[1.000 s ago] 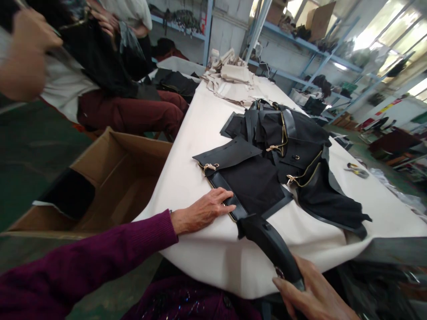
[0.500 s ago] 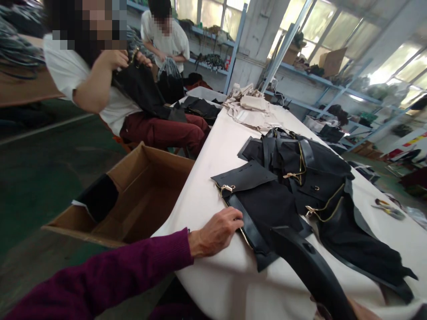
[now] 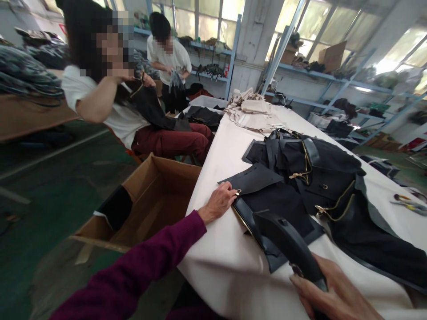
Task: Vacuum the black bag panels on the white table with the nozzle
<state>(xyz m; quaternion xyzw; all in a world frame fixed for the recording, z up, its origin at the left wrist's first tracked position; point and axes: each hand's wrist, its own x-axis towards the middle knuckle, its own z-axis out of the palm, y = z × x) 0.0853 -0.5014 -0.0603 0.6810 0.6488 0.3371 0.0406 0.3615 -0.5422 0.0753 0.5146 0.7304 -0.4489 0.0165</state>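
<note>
My left hand (image 3: pixel 219 202) is closed on the gold zipper pull at the upper left edge of a black fabric piece (image 3: pixel 276 202), which lies flat on the white-covered table (image 3: pixel 208 258). At the lower right, my right hand (image 3: pixel 333 289) is wrapped round the handle of a curved black tool (image 3: pixel 287 235). The tool's far end is over the piece's lower left part, near the gold zipper; whether it touches cannot be told. More black pieces with gold zippers (image 3: pixel 333 160) lie in a heap just beyond and to the right.
An open cardboard box (image 3: pixel 160 213) stands left of the table with black cloth (image 3: pixel 116 206) over its edge. Beige pieces (image 3: pixel 255 109) are piled at the far end. A seated person (image 3: pixel 100 106) handles black material; another person (image 3: pixel 171 55) stands behind. Pliers (image 3: pixel 408 202) lie at right.
My left hand has moved up along the zipper edge to the pull. The black tool has shifted left over the piece, and more of my right hand shows. The view has also shifted.
</note>
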